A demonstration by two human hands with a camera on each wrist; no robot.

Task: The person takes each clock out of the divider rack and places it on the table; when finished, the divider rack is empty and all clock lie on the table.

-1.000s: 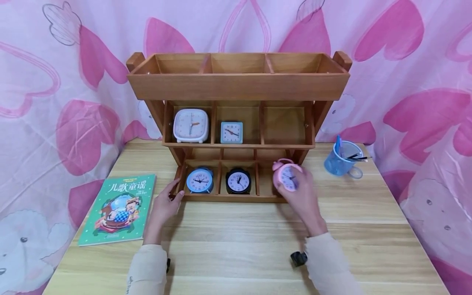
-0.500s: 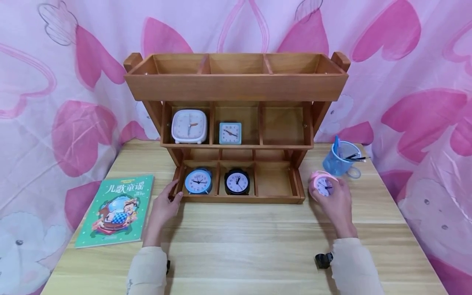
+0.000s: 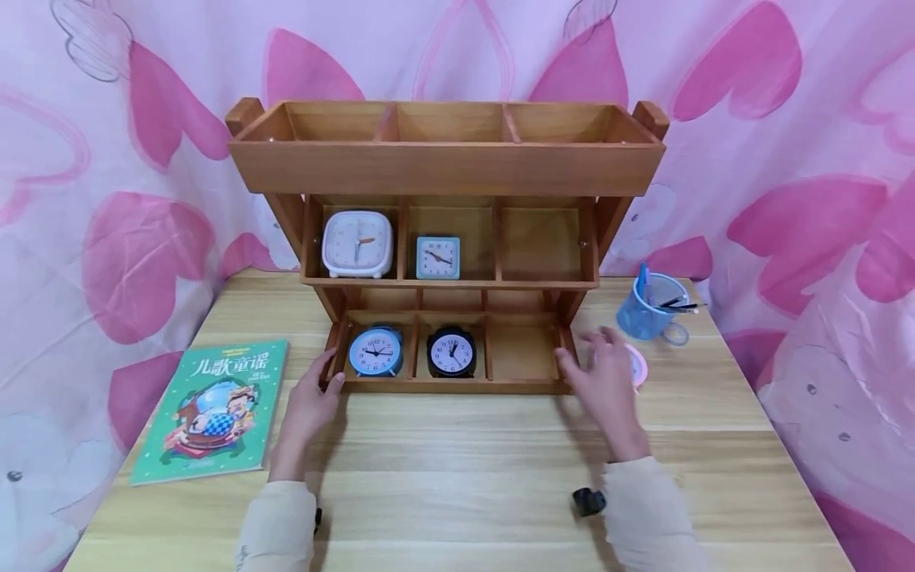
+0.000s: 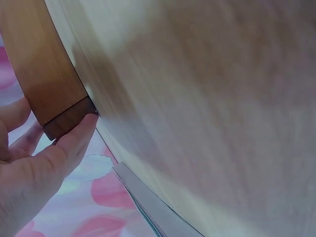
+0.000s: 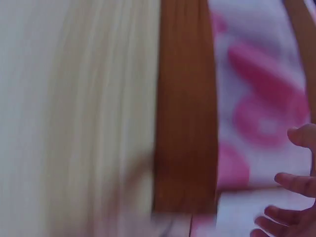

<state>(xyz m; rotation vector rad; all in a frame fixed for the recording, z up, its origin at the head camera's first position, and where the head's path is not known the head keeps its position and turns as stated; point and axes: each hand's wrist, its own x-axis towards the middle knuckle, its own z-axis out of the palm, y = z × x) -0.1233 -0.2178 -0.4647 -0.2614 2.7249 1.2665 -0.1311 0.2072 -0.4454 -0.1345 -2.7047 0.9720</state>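
Note:
A brown wooden shelf (image 3: 446, 170) with three tiers of compartments stands on the table. My left hand (image 3: 307, 407) holds its lower left corner; in the left wrist view, thumb and fingers lie on both sides of the wooden end (image 4: 54, 74). Fingers spread, my right hand (image 3: 608, 389) is at the lower right end, holding nothing. Partly hidden behind it, a pink alarm clock (image 3: 638, 367) stands on the table. Blue (image 3: 376, 352) and black (image 3: 452, 353) alarm clocks occupy the bottom tier. White (image 3: 357, 244) and small light-blue square (image 3: 438, 258) clocks sit in the middle tier.
A green children's book (image 3: 214, 409) lies left of the shelf. At the back right stands a blue mesh cup (image 3: 646, 314) with pens. A pink patterned curtain (image 3: 457, 48) hangs behind and beside the table (image 3: 457, 477).
My right hand carried the pink alarm clock from the bottom right compartment to the table on the right, let go, and came back left to the shelf's end. My left hand stays at its corner.

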